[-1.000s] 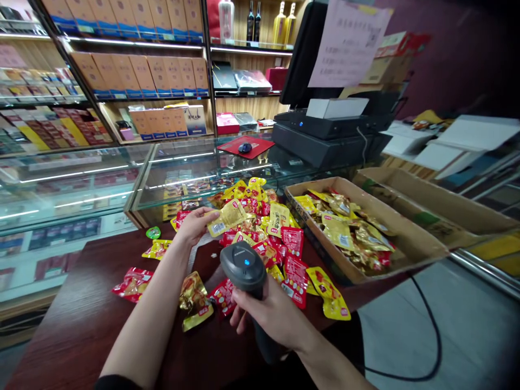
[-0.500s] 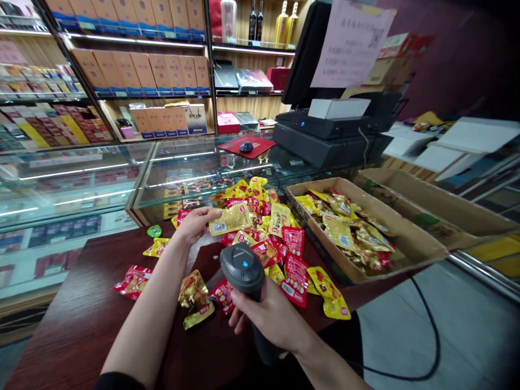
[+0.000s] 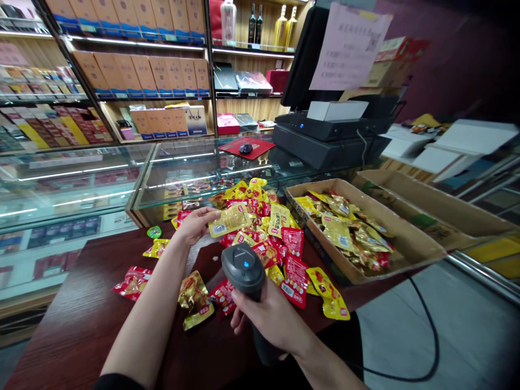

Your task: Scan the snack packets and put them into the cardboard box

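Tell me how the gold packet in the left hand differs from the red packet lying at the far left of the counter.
The gold packet is held up in the left hand, while the red packet lies on the dark wood counter. The gold packet shows a white barcode label; the red packet shows none. Both are small, glossy printed sachets.

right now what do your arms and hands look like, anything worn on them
The left hand and right hand are bare: no gloves, and no ring or watch shows. The left forearm is uncovered down to a black sleeve at the lower edge of the view.
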Available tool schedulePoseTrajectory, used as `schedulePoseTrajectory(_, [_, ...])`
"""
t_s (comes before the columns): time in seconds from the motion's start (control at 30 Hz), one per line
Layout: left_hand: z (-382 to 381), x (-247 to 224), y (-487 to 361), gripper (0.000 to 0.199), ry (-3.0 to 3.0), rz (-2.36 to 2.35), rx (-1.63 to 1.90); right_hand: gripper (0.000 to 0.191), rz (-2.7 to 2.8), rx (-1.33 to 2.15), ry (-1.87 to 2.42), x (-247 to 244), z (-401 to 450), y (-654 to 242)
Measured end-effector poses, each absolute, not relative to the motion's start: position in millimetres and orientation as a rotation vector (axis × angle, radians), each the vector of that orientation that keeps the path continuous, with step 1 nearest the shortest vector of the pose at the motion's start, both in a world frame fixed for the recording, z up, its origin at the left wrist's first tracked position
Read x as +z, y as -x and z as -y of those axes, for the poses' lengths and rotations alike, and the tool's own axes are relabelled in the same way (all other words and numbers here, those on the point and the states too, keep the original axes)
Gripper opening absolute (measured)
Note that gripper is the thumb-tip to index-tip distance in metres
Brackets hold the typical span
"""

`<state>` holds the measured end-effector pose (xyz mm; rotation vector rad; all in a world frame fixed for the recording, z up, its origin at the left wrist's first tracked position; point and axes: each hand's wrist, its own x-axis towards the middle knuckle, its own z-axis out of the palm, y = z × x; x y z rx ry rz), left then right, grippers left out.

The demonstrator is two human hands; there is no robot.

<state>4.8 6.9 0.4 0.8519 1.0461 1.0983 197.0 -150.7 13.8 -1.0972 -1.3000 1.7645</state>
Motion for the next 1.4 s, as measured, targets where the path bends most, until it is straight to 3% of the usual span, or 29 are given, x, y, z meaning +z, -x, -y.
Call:
schedulePoseTrajectory(0.63, [-10, -5, -5, 0.029, -0.866, -1.056, 1.077, 0.028, 1.247, 1.784, 1.105, 17, 153, -197])
schedulePoseTrajectory(0.93, [6, 14, -25, 0.021, -0.89, -0.976, 1.048, 0.016, 0.882, 1.4, 1.217, 23, 88, -251])
schedulePoseTrajectory(1.13, [-14, 26, -97, 0.019, -0.876, -0.911, 0.959, 0.021, 0.682, 1.537, 1.082, 55, 58, -303])
schedulePoseTrajectory(1.4, [-61, 69, -270, 0.015, -0.993, -0.858, 0.817, 0.012, 0.642, 1.202, 1.183, 96, 40, -435])
